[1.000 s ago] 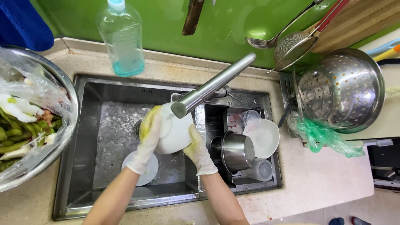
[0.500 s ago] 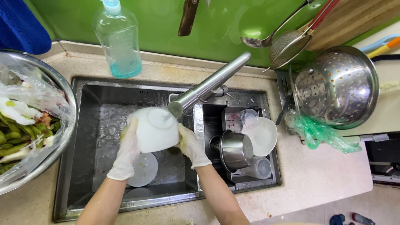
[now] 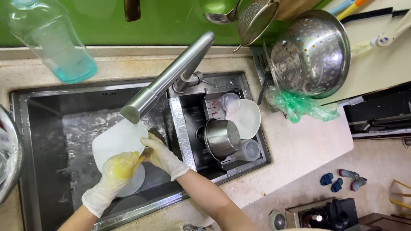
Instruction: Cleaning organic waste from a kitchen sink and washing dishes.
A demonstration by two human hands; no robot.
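Both my hands wear thin pale gloves over a steel sink (image 3: 38, 128). My left hand (image 3: 112, 174), its glove stained yellow, presses on the near edge of a white bowl (image 3: 116, 139) held under the spout of the steel faucet (image 3: 167, 77). My right hand (image 3: 162, 155) grips the bowl's right rim. A white plate (image 3: 133, 184) lies on the sink floor just below the bowl.
The right basin holds a steel pot (image 3: 222, 137), a white bowl (image 3: 247, 116) and clear cups (image 3: 229, 102). A clear bottle with blue liquid (image 3: 55, 42) stands behind the sink. A steel colander (image 3: 314, 51) and green plastic bag (image 3: 299, 107) sit at right.
The view has shifted right and closer. The bowl has been turned and lowered under the spout; my left hand moved from its left side to its near edge.
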